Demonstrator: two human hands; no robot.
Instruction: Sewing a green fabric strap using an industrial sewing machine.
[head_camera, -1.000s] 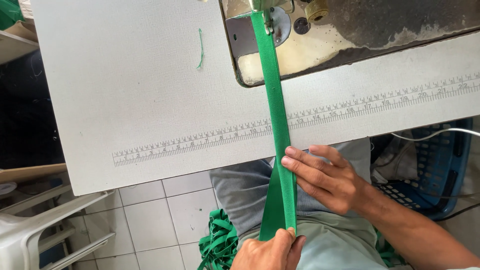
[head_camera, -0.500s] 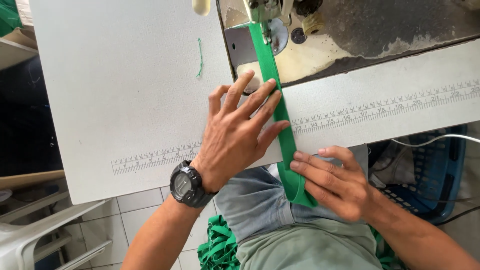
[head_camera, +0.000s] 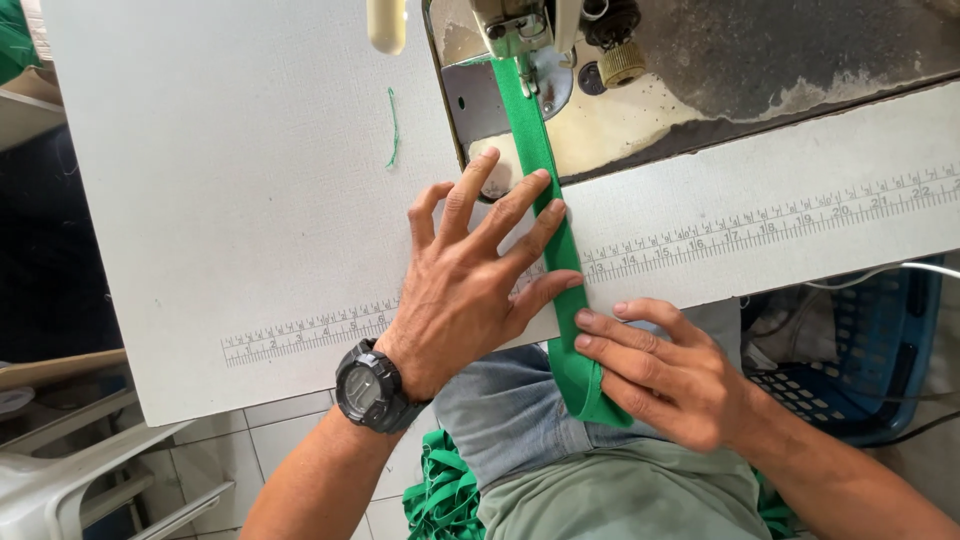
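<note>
Nearest, the right hand (head_camera: 670, 375) pinches the long green fabric strap (head_camera: 560, 290) at the edge of the white table (head_camera: 230, 200), fingers closed on it. Beyond, the left hand (head_camera: 480, 270) lies open and spread, fingertips pressing the strap flat. Even tension and a straight feed matter here. Farthest, the strap runs under the metal presser foot (head_camera: 520, 55).
</note>
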